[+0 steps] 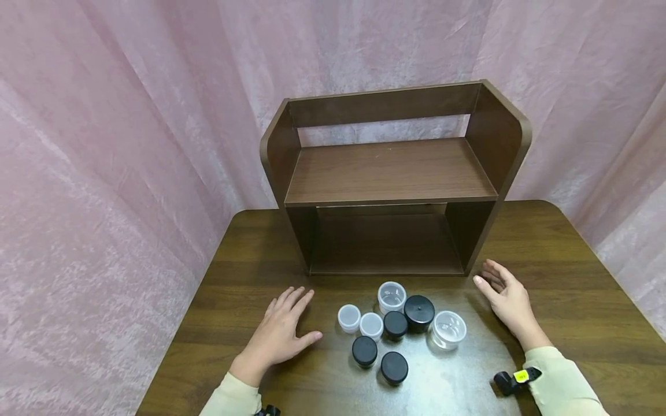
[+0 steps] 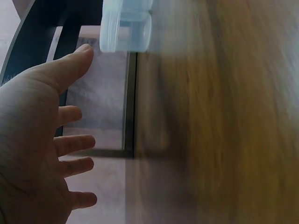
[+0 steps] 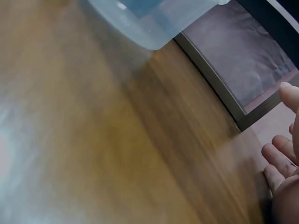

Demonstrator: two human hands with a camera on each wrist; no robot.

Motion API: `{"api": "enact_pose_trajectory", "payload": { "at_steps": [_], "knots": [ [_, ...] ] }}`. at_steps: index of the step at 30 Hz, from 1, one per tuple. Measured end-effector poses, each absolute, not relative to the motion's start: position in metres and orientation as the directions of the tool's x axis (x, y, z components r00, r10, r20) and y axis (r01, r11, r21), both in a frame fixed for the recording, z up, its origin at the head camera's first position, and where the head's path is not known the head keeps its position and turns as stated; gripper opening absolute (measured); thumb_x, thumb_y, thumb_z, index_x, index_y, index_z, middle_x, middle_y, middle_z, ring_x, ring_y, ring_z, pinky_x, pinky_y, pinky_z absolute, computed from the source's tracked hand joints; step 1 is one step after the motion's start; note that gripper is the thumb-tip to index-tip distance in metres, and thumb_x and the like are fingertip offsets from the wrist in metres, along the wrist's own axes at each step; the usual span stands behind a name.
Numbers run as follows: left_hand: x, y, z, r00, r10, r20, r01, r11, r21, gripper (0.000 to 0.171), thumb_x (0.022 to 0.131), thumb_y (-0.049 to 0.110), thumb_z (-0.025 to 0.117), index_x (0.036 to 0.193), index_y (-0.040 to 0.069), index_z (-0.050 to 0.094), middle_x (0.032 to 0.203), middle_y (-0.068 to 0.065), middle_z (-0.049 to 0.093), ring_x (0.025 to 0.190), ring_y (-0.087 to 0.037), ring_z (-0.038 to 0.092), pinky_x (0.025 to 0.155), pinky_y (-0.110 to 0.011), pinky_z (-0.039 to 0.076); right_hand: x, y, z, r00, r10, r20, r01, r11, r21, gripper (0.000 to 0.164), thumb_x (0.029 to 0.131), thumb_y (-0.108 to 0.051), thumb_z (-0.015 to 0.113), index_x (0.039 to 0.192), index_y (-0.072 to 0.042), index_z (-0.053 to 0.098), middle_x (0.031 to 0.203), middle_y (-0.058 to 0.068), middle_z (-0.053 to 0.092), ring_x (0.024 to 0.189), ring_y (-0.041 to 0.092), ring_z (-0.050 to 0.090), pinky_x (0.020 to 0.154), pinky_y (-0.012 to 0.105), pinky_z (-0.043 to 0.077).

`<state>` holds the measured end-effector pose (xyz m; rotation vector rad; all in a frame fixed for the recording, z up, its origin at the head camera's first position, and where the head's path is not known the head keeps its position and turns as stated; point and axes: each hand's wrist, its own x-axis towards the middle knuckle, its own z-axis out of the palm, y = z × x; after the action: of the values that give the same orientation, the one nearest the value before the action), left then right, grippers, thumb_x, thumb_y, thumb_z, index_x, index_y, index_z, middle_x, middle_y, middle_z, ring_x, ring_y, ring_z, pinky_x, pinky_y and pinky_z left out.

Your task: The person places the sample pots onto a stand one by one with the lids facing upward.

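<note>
Between the two hands, a loose group of small round containers stands on the table. Two small white-lidded cups [image 1: 349, 318] are nearest my left hand [image 1: 281, 332], which holds nothing, its thumb spread toward them. Behind them is a clear tub [image 1: 392, 297]; beside it stands a larger black-lidded jar [image 1: 419, 312]. Smaller black-lidded jars [image 1: 365, 351] sit in front, one of them the foremost jar [image 1: 394, 368]. At the group's right end is another clear tub [image 1: 448, 330]. Apart from it, my right hand [image 1: 507, 297] has loosely bent fingers and nothing in them.
A dark brown two-tier shelf [image 1: 390, 170] stands at the back of the wooden table [image 1: 234, 283], just behind the containers. Pink curtains [image 1: 156, 115] hang behind and at the sides. My right fingertips are near the shelf's lower right corner.
</note>
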<state>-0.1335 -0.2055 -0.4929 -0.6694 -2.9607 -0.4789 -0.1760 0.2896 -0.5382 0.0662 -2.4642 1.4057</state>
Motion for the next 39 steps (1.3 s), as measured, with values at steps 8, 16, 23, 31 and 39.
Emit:
{"api": "enact_pose_trajectory", "payload": {
  "at_steps": [8, 16, 23, 31, 39],
  "knots": [
    [-0.14, -0.189, -0.487, -0.867, 0.476, 0.148, 0.498, 0.812, 0.305, 0.083, 0.083, 0.057, 0.067, 0.149, 0.018, 0.036, 0.147, -0.01, 0.041, 0.137, -0.032, 0.033, 0.106, -0.058, 0.031, -0.199, 0.28, -0.54, -0.957, 0.182, 0.224, -0.157, 0.324, -0.933, 0.058, 0.095, -0.02, 0.062, 0.141, 0.007, 0.039, 0.132, 0.03, 0.049, 0.105, -0.003, 0.053, 0.084, 0.005, 0.041],
    [-0.143, -0.176, -0.487, -0.842, 0.527, 0.114, 0.531, 0.775, 0.342, 0.079, 0.084, 0.056, 0.066, 0.147, 0.017, 0.039, 0.141, -0.004, 0.049, 0.13, -0.026, 0.045, 0.104, -0.049, 0.038, -0.207, 0.272, -0.544, -0.954, 0.259, 0.154, -0.032, 0.42, -0.907, 0.059, 0.092, -0.03, 0.066, 0.133, 0.007, 0.049, 0.122, 0.027, 0.058, 0.088, -0.014, 0.049, 0.075, 0.003, 0.041],
    [-0.149, -0.162, -0.49, -0.838, 0.535, 0.106, 0.526, 0.743, 0.413, 0.075, 0.083, 0.053, 0.069, 0.144, 0.015, 0.045, 0.137, -0.004, 0.053, 0.126, -0.023, 0.049, 0.102, -0.044, 0.042, -0.211, 0.268, -0.543, -0.946, 0.281, 0.165, 0.027, 0.573, -0.819, 0.062, 0.089, -0.044, 0.066, 0.129, 0.002, 0.055, 0.111, 0.024, 0.065, 0.096, 0.025, 0.063, 0.076, 0.022, 0.047],
    [-0.152, -0.146, -0.499, -0.819, 0.566, 0.091, 0.535, 0.698, 0.476, 0.067, 0.083, 0.044, 0.073, 0.137, 0.012, 0.052, 0.134, -0.001, 0.056, 0.122, -0.017, 0.053, 0.099, -0.038, 0.045, -0.209, 0.271, -0.546, -0.934, 0.287, 0.211, 0.027, 0.648, -0.761, 0.056, 0.09, -0.046, 0.064, 0.12, 0.001, 0.06, 0.106, 0.023, 0.067, 0.096, 0.036, 0.064, 0.082, 0.05, 0.047],
    [-0.153, -0.141, -0.504, -0.818, 0.563, 0.119, 0.543, 0.687, 0.483, 0.061, 0.082, 0.036, 0.077, 0.133, 0.011, 0.056, 0.13, -0.002, 0.059, 0.118, -0.017, 0.056, 0.097, -0.036, 0.047, -0.208, 0.269, -0.546, -0.927, 0.302, 0.224, 0.029, 0.651, -0.758, 0.057, 0.089, -0.043, 0.066, 0.121, 0.003, 0.061, 0.104, 0.022, 0.068, 0.095, 0.036, 0.066, 0.083, 0.05, 0.047]
  ]
}}
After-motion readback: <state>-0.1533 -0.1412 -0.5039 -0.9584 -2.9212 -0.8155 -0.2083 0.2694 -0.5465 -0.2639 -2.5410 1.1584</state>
